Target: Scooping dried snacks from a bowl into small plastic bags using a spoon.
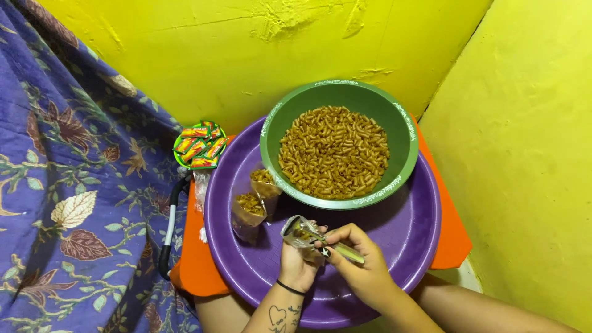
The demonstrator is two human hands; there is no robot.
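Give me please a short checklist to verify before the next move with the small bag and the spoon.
1. Left hand grips the small clear bag: ok.
2. Right hand holds the spoon at the bag: ok.
3. Bag mouth open wide for the spoon: cannot tell.
4. Green bowl with brown snack pieces is close above the hands: ok.
5. Two filled bags stand on the purple tray, apart from the hands: ok.
6. Filled bags sealed: cannot tell.
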